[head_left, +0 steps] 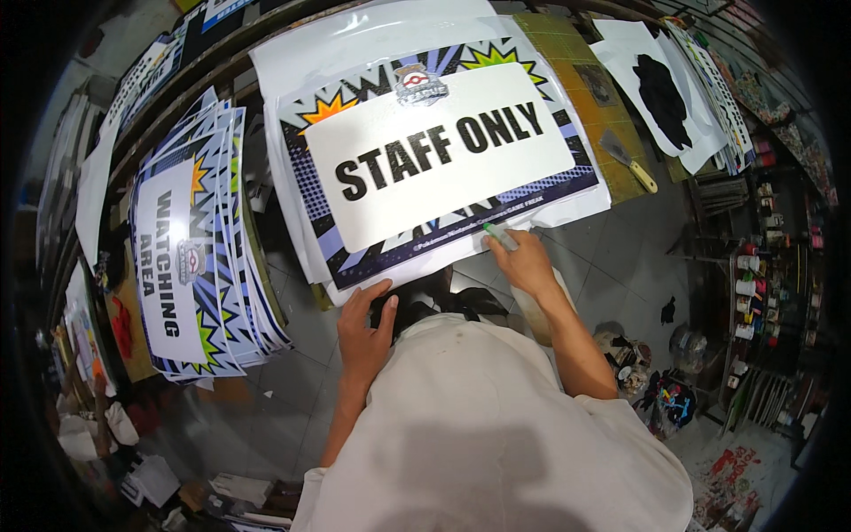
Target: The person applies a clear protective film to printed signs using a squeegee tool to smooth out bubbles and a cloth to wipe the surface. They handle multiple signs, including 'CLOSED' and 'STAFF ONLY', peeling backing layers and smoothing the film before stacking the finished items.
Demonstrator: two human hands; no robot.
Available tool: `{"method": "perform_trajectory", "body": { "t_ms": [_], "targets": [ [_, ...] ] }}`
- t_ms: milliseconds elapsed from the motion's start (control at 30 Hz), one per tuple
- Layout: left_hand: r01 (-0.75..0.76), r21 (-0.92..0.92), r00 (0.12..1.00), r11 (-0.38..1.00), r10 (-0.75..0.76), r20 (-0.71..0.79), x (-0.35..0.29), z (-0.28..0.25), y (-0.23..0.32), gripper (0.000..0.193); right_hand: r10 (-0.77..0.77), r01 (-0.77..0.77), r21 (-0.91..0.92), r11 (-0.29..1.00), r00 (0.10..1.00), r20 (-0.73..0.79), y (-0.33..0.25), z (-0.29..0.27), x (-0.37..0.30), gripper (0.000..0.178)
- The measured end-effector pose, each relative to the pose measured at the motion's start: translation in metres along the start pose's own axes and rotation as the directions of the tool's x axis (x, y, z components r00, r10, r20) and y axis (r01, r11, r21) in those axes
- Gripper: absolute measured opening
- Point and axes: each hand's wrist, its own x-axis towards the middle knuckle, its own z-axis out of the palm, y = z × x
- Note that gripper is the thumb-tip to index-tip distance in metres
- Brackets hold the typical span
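A printed sign (436, 155) with bold black lettering on a white panel and a purple, comic-style border lies before me on larger white sheets (292, 191). At its near left corner, my left hand (363, 324) rests with fingertips along the sheets' edge, thumb apart from the fingers. My right hand (525, 263) is closed around a small pale tool with a green end (496, 233), at the sign's near edge right of the middle. Its exact kind is hard to make out, since the fingers cover part of it.
To the left lies a stack of similar printed signs (173, 257). A scraper (629, 162) rests on the yellowish board (612, 106) at the right, beside a black cloth (662, 102) on white sheets. Shelves with bottles (747, 288) stand far right. Bagged clutter (667, 399) sits on the tiled floor.
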Motion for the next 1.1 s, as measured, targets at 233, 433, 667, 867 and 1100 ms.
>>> {"method": "perform_trajectory", "body": {
  "t_ms": [233,433,667,867,1100],
  "targets": [
    [0.058,-0.032,0.998,0.998,-0.059,-0.032,-0.019,-0.036,-0.017,0.022,-0.010,0.004,0.034,0.999,0.986,0.164,-0.066,0.032,-0.021,0.042],
    [0.074,-0.006,0.996,0.997,-0.074,-0.049,-0.031,-0.060,-0.033,0.023,-0.161,0.134,0.130,0.982,0.962,0.220,-0.108,0.065,-0.041,0.039],
    [0.066,-0.004,0.997,0.998,-0.066,-0.031,-0.032,-0.077,-0.048,0.022,-0.093,0.077,0.090,0.993,0.976,0.197,-0.122,0.070,-0.047,0.043],
    [0.032,0.034,0.999,0.999,-0.033,0.033,-0.021,-0.079,-0.046,0.021,0.214,-0.212,0.031,0.977,0.970,-0.115,0.013,0.019,0.006,0.061],
    [-0.040,0.108,0.999,0.993,0.039,0.014,0.007,-0.075,-0.037,0.022,0.339,-0.315,0.126,0.941,0.879,-0.334,0.109,-0.114,0.039,0.049]
  ]
}}
